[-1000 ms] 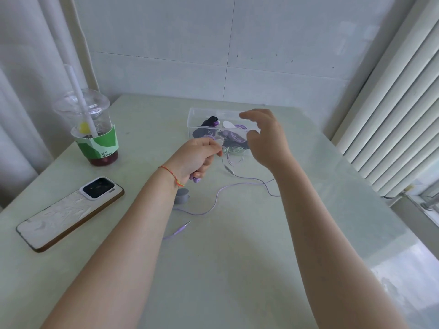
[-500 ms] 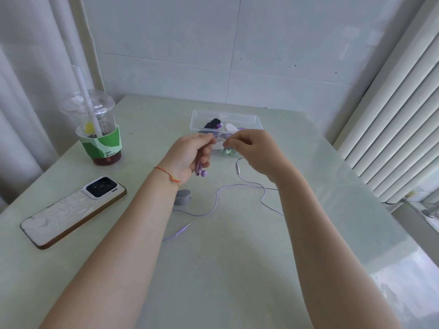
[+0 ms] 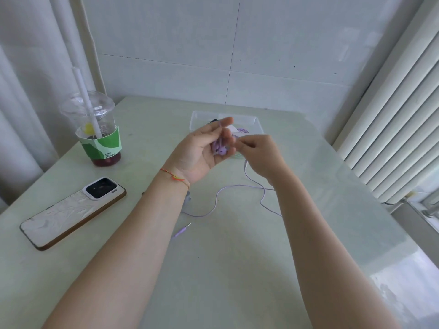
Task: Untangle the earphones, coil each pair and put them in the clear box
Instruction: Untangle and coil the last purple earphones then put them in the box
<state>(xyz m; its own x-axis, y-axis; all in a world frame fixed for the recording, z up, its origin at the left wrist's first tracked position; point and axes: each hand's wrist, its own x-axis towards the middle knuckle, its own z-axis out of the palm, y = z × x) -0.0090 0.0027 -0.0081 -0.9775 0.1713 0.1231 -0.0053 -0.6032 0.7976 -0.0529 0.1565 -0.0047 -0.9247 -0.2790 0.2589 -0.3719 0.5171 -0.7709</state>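
The pale green worktop (image 3: 237, 269) carries everything, and both bare forearms reach over it from the near edge. On the left side lies a phone (image 3: 71, 213) with its back up, and behind it stands a plastic cup (image 3: 95, 131) with a green sleeve, a dark drink and a white straw. Near the far edge sits the clear box (image 3: 249, 121), partly hidden by the hands; inside it some purple cable shows. The left hand (image 3: 202, 150) is turned palm up, its fingers loosely bent, and the purple earbuds (image 3: 219, 149) rest in it, so its grip is around the earbuds. The right hand (image 3: 259, 154) is just beside it, and its thumb and forefinger pinch the thin purple cable (image 3: 217, 198). This cable hangs down from the hands and curves over the worktop between the arms. Its small plug (image 3: 181, 231) lies on the worktop near the left forearm.
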